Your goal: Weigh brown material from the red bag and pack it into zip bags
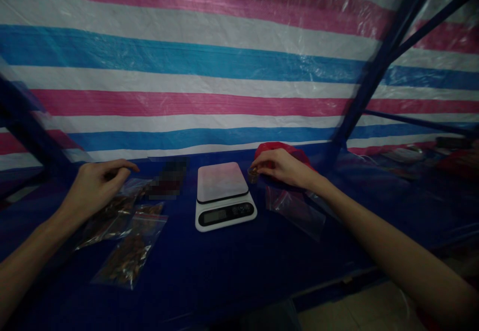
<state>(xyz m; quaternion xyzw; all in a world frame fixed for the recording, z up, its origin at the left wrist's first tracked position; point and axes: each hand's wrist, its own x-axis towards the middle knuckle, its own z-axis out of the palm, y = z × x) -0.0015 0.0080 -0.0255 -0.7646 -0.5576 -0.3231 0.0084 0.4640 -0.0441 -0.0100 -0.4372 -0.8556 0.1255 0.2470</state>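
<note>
In the head view my left hand (98, 182) is over the zip bags on the left, its fingers loosely bent and apart from the thumb, with nothing in it. Below it lie several clear zip bags, among them a bag of brown dried pieces (129, 251). My right hand (279, 167) pinches the rim of a small clear cup (253, 175) just right of a white kitchen scale (222, 183). The scale's platform bears nothing, and its display is too dim to read. A red plastic bag (284, 147) sits behind my right hand.
Flat clear zip bags (297, 211) lie right of the scale on the blue tabletop (224, 271). A blurred-out dark item (168, 178) is at the scale's left. Blue metal posts (361, 94) and a striped tarp (209, 61) stand behind.
</note>
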